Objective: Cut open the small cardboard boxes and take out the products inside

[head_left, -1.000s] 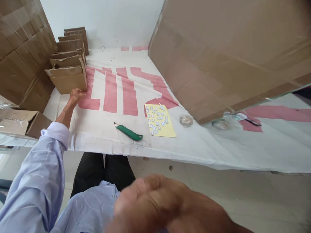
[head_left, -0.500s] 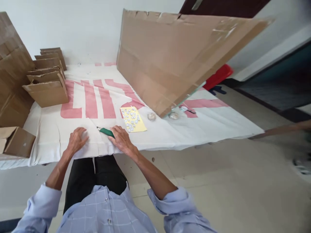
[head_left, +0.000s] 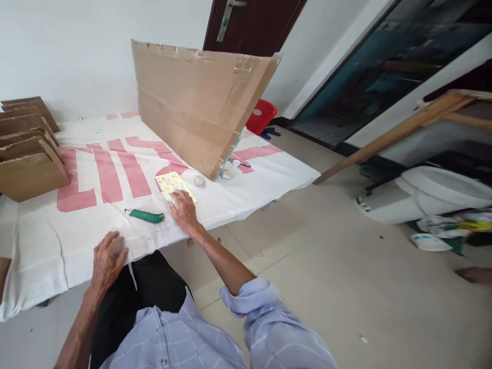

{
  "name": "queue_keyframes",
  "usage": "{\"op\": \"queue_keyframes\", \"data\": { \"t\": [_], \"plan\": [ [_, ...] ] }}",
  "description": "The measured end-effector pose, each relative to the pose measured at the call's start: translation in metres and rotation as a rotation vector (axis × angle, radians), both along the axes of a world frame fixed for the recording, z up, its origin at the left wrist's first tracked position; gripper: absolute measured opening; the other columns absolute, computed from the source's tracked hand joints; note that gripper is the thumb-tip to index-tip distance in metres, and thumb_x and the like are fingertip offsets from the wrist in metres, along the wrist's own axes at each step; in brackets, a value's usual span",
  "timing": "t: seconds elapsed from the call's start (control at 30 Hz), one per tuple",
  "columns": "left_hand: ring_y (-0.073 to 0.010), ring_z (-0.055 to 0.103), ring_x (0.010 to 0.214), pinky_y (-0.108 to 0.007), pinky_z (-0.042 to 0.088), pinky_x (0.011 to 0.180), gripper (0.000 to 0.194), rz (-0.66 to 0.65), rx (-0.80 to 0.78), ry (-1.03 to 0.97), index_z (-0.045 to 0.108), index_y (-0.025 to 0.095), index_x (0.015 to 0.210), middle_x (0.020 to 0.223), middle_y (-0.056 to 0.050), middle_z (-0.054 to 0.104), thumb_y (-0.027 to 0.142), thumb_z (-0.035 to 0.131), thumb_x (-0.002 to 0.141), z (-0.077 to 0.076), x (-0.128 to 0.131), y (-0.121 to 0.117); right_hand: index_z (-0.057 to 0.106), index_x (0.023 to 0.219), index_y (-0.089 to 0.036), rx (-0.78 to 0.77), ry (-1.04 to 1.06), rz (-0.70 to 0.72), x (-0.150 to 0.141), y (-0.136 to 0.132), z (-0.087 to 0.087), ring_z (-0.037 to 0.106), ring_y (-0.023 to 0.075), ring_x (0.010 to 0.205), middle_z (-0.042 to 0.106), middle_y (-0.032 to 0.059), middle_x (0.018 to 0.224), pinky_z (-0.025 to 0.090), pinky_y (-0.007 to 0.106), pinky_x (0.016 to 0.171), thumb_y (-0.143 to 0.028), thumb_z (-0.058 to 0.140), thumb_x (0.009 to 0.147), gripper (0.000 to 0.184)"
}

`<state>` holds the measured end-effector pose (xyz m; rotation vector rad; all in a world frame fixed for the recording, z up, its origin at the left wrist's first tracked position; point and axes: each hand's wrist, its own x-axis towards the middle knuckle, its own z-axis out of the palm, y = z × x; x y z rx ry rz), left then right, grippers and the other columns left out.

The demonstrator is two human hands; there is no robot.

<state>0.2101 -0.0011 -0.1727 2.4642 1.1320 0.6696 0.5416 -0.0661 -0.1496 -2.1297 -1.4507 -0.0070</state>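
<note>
My right hand (head_left: 184, 210) reaches over the lower part of a yellow card (head_left: 164, 180) dotted with several small pale pieces. Its fingers lie stretched out on the card and partly cover it. A green utility knife (head_left: 146, 216) rests on the white cloth between my hands, its short blade end pointing left. Nothing is in my left hand (head_left: 107, 259), which lies at the table's front edge with its fingers apart. Beside the card sit two small clear-wrapped round lumps (head_left: 199, 181), one farther right near the cardboard's bottom corner.
A large cardboard sheet (head_left: 200, 102) stands upright across the cloth-covered table (head_left: 269, 177). Folded cardboard boxes (head_left: 34, 171) line up at the left. Behind the sheet is a red chair (head_left: 262, 117). A wooden leg (head_left: 384, 141) and a white bucket (head_left: 418, 195) are at the right.
The green utility knife has been let go and now lies on the cloth. My right hand has moved right onto the yellow card. The view has swung to the right.
</note>
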Motion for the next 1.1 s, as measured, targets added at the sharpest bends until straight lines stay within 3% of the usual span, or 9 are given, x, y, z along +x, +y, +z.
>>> {"op": "queue_keyframes", "data": {
  "t": [0.1,0.2,0.33,0.5,0.7,0.87,0.97,1.1],
  "plan": [
    [-0.0397,0.066,0.148,-0.061,0.052,0.121,0.036,-0.003,0.023,-0.028,0.075,0.030,0.124,0.150,-0.014,0.075,0.047,0.056,0.099,-0.003,-0.001,0.001,0.073,0.142,-0.012,-0.047,0.020,-0.162,0.035,-0.020,-0.008,0.055,0.0345,0.139,0.065,0.0227,0.152,0.046,0.047,0.118,-0.024,0.048,0.111,0.042],
    [-0.0401,0.067,0.148,-0.061,0.053,0.121,0.035,0.001,0.037,-0.025,0.075,0.030,0.124,0.151,-0.014,0.075,0.048,0.057,0.100,-0.004,-0.001,0.002,0.074,0.140,-0.013,-0.114,0.028,-0.169,0.050,-0.034,-0.019,0.055,0.0339,0.138,0.065,0.0219,0.155,0.046,0.047,0.117,-0.024,0.048,0.111,0.040],
    [-0.0405,0.067,0.148,-0.061,0.054,0.121,0.035,0.002,0.033,0.002,0.075,0.031,0.123,0.150,-0.014,0.076,0.049,0.056,0.099,-0.001,-0.002,0.005,0.075,0.140,-0.015,-0.150,0.020,-0.108,0.049,-0.039,-0.031,0.053,0.0329,0.144,0.065,0.0196,0.160,0.046,0.046,0.117,-0.026,0.048,0.114,0.040],
    [-0.0395,0.066,0.149,-0.061,0.055,0.120,0.035,0.010,0.052,0.033,0.075,0.033,0.125,0.152,-0.012,0.074,0.050,0.057,0.101,-0.002,-0.004,0.008,0.073,0.146,-0.013,-0.152,0.004,-0.151,0.048,-0.036,-0.036,0.052,0.0340,0.147,0.064,0.0197,0.164,0.044,0.048,0.118,-0.028,0.046,0.115,0.044],
    [-0.0406,0.071,0.141,-0.060,0.058,0.114,0.039,-0.017,0.187,0.016,0.076,0.024,0.125,0.147,-0.017,0.076,0.049,0.055,0.104,-0.012,-0.006,0.011,0.074,0.147,-0.015,-0.127,-0.020,-0.175,0.055,-0.037,-0.040,0.053,0.0345,0.146,0.064,0.0187,0.164,0.046,0.048,0.115,-0.027,0.045,0.114,0.045],
    [-0.0403,0.069,0.144,-0.061,0.057,0.118,0.037,-0.033,0.252,-0.012,0.076,0.024,0.128,0.150,-0.017,0.074,0.045,0.054,0.107,-0.021,-0.004,0.013,0.072,0.148,-0.016,-0.078,-0.010,-0.193,0.057,-0.034,-0.044,0.054,0.0343,0.145,0.066,0.0181,0.161,0.045,0.048,0.116,-0.027,0.044,0.114,0.046],
    [-0.0397,0.068,0.146,-0.061,0.057,0.119,0.034,-0.011,0.249,-0.025,0.076,0.024,0.129,0.151,-0.017,0.074,0.041,0.057,0.107,-0.025,-0.003,0.001,0.072,0.148,-0.014,-0.022,-0.002,-0.198,0.058,-0.035,-0.052,0.056,0.0358,0.142,0.067,0.0213,0.158,0.046,0.050,0.115,-0.025,0.046,0.109,0.048],
    [-0.0365,0.068,0.147,-0.057,0.058,0.120,0.028,-0.030,0.137,-0.051,0.077,0.023,0.127,0.149,-0.017,0.075,0.031,0.063,0.104,-0.022,-0.004,-0.035,0.075,0.134,-0.012,0.114,-0.027,-0.212,0.061,-0.049,-0.077,0.062,0.0370,0.126,0.070,0.0255,0.144,0.051,0.051,0.105,-0.026,0.049,0.100,0.045]
  ]
}}
